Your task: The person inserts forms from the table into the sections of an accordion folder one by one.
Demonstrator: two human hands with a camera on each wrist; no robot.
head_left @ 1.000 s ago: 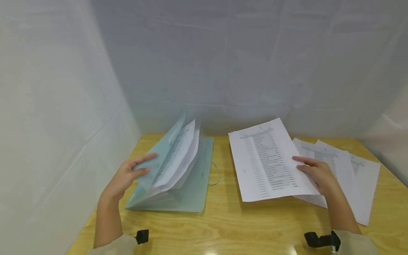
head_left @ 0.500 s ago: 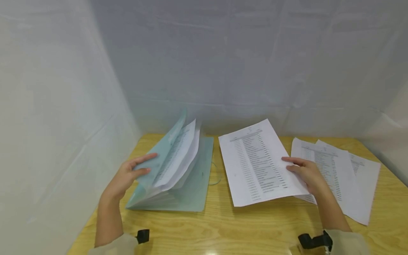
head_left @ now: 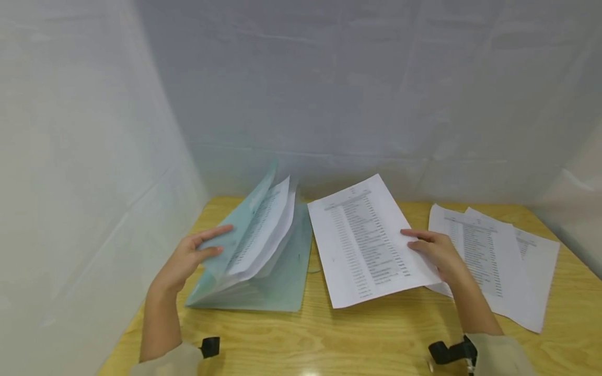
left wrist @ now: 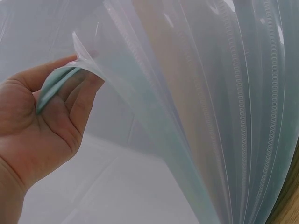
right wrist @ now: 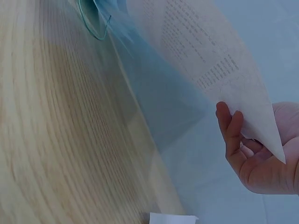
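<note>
A translucent pale-green document folder (head_left: 287,282) lies on the left of the wooden table, its cover and clear inner sleeves lifted. My left hand (head_left: 185,258) pinches the raised cover and sleeves at their edge; the left wrist view shows the corner (left wrist: 58,84) between thumb and fingers. Printed sheets (head_left: 263,224) stand inside the sleeves. My right hand (head_left: 437,253) grips a printed sheet (head_left: 362,240) by its right edge, thumb on top and fingers beneath. The sheet hangs tilted beside the folder's right edge. In the right wrist view, fingertips (right wrist: 223,109) press its underside.
Two more printed sheets, a nearer one (head_left: 479,261) and a partly covered one (head_left: 541,261), overlap on the right of the table (head_left: 263,344). A thin green elastic loop (right wrist: 100,35) sticks out from the folder. White sheeting (head_left: 329,94) encloses the back and sides.
My right hand has carried the printed sheet leftward, up to the folder's right edge, uncovering more of the sheets lying on the right. My left hand and the folder have stayed still.
</note>
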